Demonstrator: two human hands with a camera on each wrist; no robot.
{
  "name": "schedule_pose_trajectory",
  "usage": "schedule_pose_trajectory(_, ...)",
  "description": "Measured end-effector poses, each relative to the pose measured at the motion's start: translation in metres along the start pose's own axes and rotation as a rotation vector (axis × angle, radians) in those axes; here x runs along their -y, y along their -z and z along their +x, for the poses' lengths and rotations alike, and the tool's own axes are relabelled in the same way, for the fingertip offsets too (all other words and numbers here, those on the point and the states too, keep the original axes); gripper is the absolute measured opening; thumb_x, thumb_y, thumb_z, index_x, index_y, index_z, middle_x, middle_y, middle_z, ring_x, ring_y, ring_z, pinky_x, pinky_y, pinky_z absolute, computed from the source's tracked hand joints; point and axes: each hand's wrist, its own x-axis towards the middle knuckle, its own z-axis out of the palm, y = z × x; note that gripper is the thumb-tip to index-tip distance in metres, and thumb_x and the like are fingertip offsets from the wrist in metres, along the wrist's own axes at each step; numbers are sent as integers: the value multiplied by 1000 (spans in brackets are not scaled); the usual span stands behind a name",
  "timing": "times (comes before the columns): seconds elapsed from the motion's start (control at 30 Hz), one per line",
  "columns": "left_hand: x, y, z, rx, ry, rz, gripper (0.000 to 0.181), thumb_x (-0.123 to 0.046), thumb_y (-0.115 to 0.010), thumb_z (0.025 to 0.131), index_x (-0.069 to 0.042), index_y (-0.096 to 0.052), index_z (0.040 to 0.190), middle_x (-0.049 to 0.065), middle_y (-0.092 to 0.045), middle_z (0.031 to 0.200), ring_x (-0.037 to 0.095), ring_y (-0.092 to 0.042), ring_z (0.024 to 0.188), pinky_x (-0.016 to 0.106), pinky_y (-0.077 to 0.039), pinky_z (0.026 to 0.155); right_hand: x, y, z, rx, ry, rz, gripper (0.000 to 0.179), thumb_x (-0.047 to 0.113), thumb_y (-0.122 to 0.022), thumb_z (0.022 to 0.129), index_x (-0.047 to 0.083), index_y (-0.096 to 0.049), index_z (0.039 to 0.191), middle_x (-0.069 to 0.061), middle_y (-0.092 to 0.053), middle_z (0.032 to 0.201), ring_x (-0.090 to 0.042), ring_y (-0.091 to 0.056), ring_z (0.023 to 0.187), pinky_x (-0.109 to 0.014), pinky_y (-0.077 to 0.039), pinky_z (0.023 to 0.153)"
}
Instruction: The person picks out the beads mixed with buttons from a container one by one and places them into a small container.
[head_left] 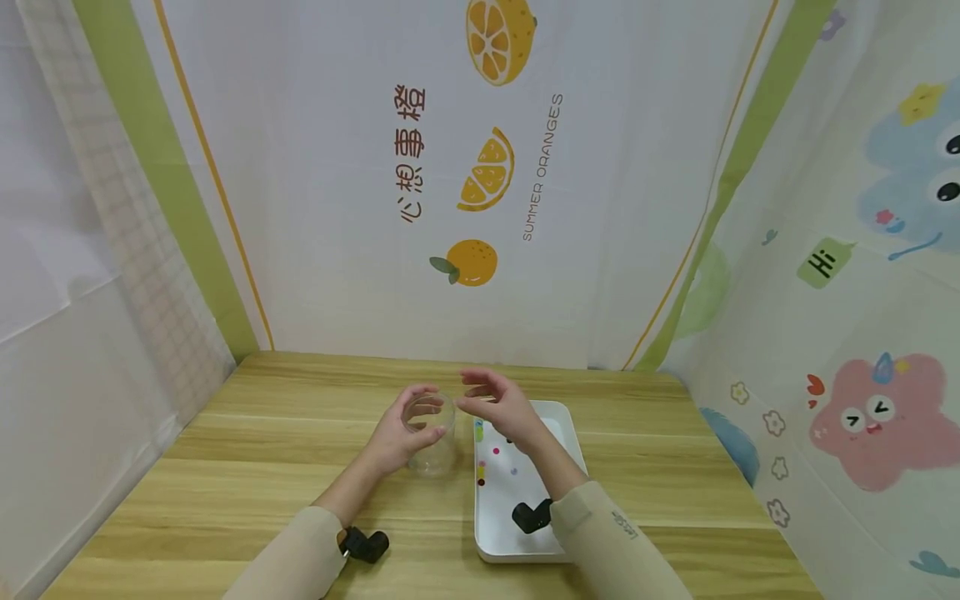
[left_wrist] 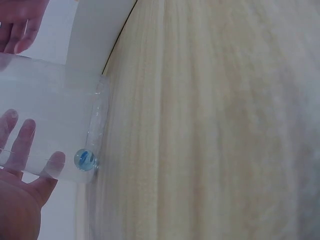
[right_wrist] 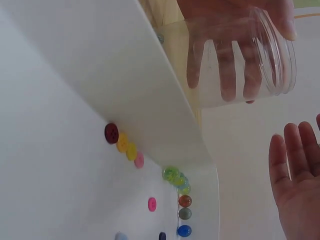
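Note:
My left hand grips a clear jar standing on the table left of the tray, its fingers and thumb around the jar's side near the top. A glass marble with a blue swirl lies at the jar's bottom in the left wrist view. My right hand hovers beside the jar's uncovered mouth, over the far left part of the tray. In the right wrist view its fingers are fairly straight, and nothing shows between them.
The white tray lies right of the jar. Along its walls sit several marbles and coloured buttons such as a dark red button; a pink button lies further in. A curtain hangs behind the wooden table.

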Motion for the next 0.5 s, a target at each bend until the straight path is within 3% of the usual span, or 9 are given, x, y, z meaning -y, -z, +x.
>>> schedule_pose_trajectory(0.1,-1,0,0,0,-7,1,66,-13,-78,98,-11,-46,156,24,-60,153,46,-58,142,66,-47,117,-2,5,-1,3,-7,13,56,23,-79,100,13,-61,152,-14,-64,151,-37,-64,135,-42,-60,103)
schedule_pose_trajectory(0.23,-2,-1,-1,0,-6,4,66,-13,-79,98,-13,-46,155,22,-60,152,45,-58,142,65,-47,117,-5,13,-4,-3,-37,21,58,22,-80,99,16,-60,153,-12,-62,153,-32,-64,134,-42,-61,99)
schedule_pose_trajectory(0.4,-2,-1,-1,-5,-13,16,66,-13,-79,98,-11,-46,155,23,-61,152,44,-59,141,63,-49,116,-9,24,-8,-26,-48,6,60,23,-81,99,16,-58,155,-13,-61,154,-31,-64,134,-52,-61,103)
schedule_pose_trajectory(0.5,-2,-1,-1,-10,-10,15,67,-13,-79,97,-11,-46,156,23,-61,152,45,-59,141,64,-48,117,-12,31,-11,-41,-60,-7,62,23,-82,98,18,-58,155,-11,-61,154,-31,-63,135,-49,-59,105)
